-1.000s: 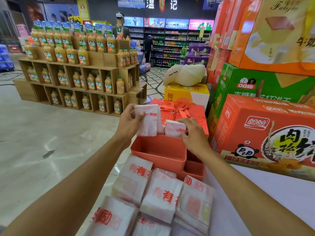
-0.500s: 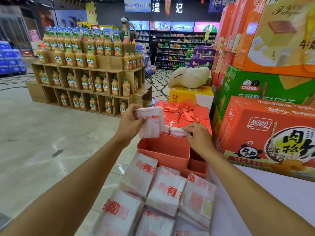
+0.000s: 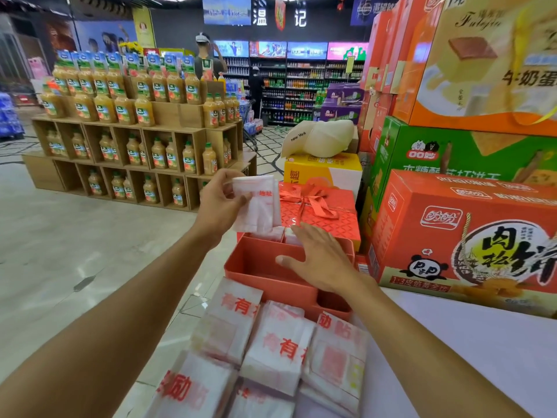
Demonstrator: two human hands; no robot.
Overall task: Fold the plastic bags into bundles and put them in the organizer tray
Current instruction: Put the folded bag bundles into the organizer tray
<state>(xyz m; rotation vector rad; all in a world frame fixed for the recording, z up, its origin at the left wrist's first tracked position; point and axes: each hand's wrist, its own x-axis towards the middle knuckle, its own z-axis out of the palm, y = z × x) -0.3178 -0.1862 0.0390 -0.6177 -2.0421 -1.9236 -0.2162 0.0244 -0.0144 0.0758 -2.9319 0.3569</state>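
a folded bundle [image 3: 259, 210] of white plastic bag with red print is pinched by the left hand [image 3: 219, 204], thumb on the near face and fingers curled behind it. the bundle is held upright just above the far left compartment of the organizer tray [image 3: 265, 285]; whether its lower edge touches the tray cannot be told. the right hand [image 3: 317, 261] is held palm down over the far right part of the tray, fingers straight and slightly spread, nothing gripped; contact with the tray rim cannot be told. white stowed bundles [image 3: 271, 234] are seen in the far compartments, partly hidden by the held bundle and the right hand. the tray is set on a pale table [image 3: 482, 357], near its left edge. flat bags [image 3: 280, 351] with red characters are laid in overlapping stacks just in front of the tray. a red gift box [image 3: 322, 214] with a ribbon is noted behind the tray; an orange carton [image 3: 446, 233] is noted to its right, under a green one. a juice bottle display [image 3: 135, 116] is seen well apart, across the floor
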